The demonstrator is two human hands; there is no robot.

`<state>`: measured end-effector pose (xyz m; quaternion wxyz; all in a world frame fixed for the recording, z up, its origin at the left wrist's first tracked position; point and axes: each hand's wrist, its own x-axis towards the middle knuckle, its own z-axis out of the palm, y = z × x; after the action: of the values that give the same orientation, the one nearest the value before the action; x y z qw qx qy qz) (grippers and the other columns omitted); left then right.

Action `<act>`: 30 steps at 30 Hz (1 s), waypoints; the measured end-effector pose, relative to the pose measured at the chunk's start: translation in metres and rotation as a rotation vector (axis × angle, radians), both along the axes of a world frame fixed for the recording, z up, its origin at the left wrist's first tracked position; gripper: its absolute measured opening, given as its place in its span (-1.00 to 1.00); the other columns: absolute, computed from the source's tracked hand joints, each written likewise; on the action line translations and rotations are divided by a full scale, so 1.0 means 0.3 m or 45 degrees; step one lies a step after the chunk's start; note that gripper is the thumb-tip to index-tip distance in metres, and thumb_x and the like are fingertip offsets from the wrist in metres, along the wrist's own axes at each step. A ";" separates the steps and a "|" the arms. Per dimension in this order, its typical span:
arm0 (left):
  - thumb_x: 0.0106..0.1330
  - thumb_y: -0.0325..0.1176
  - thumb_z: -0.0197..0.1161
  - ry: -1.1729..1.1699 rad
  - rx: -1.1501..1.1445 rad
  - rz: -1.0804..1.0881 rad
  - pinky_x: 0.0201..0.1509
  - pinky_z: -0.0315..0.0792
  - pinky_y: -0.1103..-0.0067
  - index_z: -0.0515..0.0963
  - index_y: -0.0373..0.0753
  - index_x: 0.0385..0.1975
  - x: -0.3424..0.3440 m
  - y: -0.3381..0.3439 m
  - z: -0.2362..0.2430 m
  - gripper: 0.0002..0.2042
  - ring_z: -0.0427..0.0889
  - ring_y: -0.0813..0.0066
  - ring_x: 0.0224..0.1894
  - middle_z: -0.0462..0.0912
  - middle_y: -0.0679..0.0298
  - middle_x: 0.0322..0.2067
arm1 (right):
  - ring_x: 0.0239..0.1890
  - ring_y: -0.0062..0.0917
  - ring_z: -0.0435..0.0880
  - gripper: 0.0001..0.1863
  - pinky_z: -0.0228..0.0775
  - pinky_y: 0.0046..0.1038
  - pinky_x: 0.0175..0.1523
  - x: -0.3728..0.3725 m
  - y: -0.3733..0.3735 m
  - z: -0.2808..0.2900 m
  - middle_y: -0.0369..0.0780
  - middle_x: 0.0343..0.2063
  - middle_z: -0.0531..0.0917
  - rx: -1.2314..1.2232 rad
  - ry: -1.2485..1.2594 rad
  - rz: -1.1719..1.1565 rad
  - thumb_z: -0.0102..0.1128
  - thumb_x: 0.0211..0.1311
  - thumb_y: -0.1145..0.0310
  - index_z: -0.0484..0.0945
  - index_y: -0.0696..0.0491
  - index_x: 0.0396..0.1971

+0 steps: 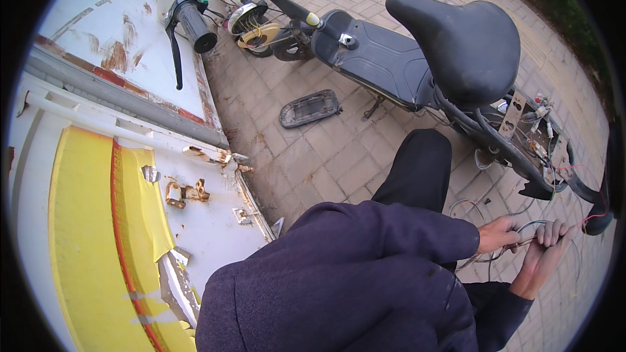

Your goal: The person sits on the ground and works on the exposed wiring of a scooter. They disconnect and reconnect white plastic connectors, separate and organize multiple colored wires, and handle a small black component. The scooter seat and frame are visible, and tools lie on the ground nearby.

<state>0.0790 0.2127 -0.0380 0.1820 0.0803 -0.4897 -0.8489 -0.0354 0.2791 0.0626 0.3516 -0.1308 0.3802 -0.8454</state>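
Note:
My left hand (497, 234) is closed on thin coloured wires (466, 205) at the lower right. Just right of it, my right hand (544, 248) has its fingers curled round the same bundle, with a thin red wire running up from it. Above both hands is the opened rear of a black electric scooter (535, 150), showing a perforated metal bracket (512, 117), white connectors (541, 111) and tangled wiring. The loose wires loop down beside my hands onto the paving. Exactly which strands sit between my fingers is too small to tell.
The scooter's saddle (460, 42), footboard (368, 52), handlebar grip (195, 26) and wired headlamp (241, 19) stretch across the top. A dark oblong part (310, 107) lies on the paving (319, 163). Rusty white metal panels (215, 221), one with torn yellow sheeting (85, 221), stand left.

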 end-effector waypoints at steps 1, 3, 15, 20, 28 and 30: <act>0.40 -0.33 0.02 0.032 0.038 0.013 -0.23 0.48 0.57 0.41 -0.40 -0.11 0.001 0.005 0.003 -0.75 0.63 0.52 -0.33 0.63 0.20 -0.40 | -0.66 -0.75 0.04 -0.62 0.02 -0.65 -0.54 -0.005 -0.010 0.000 -0.44 -0.67 0.13 -0.022 -0.009 -0.012 -0.18 0.57 0.14 0.20 -0.03 -0.51; 0.39 -0.32 -0.02 0.044 0.074 0.020 -0.25 0.47 0.54 0.40 -0.40 -0.15 0.005 0.013 0.013 -0.75 0.63 0.49 -0.37 0.63 0.18 -0.41 | -0.67 -0.76 0.03 -0.62 -0.01 -0.66 -0.57 -0.022 -0.016 0.003 -0.43 -0.68 0.13 -0.055 -0.001 -0.001 -0.19 0.58 0.15 0.20 -0.03 -0.51; 0.39 -0.28 0.00 -0.201 -0.389 0.018 -0.29 0.38 0.46 0.37 -0.40 -0.17 0.042 -0.021 -0.005 -0.74 0.49 0.47 -0.41 0.52 0.17 -0.47 | -0.65 -0.73 0.09 -0.64 0.00 -0.64 -0.49 -0.251 0.057 0.094 -0.40 -0.66 0.17 -0.233 0.240 0.187 -0.16 0.56 0.27 0.22 -0.01 -0.54; 0.40 -0.26 0.02 -0.180 -0.399 0.207 -0.25 0.35 0.44 0.37 -0.41 -0.16 0.033 -0.046 0.044 -0.72 0.43 0.50 -0.33 0.49 0.17 -0.43 | -0.33 -0.63 0.35 -0.69 0.28 -0.53 -0.09 -0.090 0.053 0.025 -0.34 -0.47 0.32 0.144 0.438 -0.282 -0.14 0.56 0.23 0.32 0.07 -0.42; 0.38 -0.32 0.03 -0.180 -0.290 0.197 -0.33 0.36 0.40 0.39 -0.40 -0.23 0.004 -0.007 0.094 -0.78 0.44 0.47 -0.44 0.50 0.18 -0.51 | -0.27 -0.56 0.41 -0.65 0.29 -0.49 -0.03 0.138 0.036 -0.125 -0.29 -0.41 0.41 0.291 0.486 -0.276 -0.21 0.58 0.16 0.37 0.09 -0.36; 0.37 -0.32 0.03 -0.278 -0.288 0.057 -0.36 0.36 0.37 0.39 -0.39 -0.28 0.012 -0.006 0.085 -0.79 0.45 0.41 -0.50 0.49 0.19 -0.58 | -0.37 -0.59 0.34 -0.62 0.26 -0.52 -0.15 0.123 0.042 -0.110 -0.33 -0.49 0.33 0.211 0.420 -0.186 -0.25 0.59 0.14 0.29 0.04 -0.45</act>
<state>0.0827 0.2111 -0.0125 0.1544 0.1621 -0.5971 -0.7703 0.0014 0.2918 0.0296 0.2316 -0.2103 0.5094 -0.8016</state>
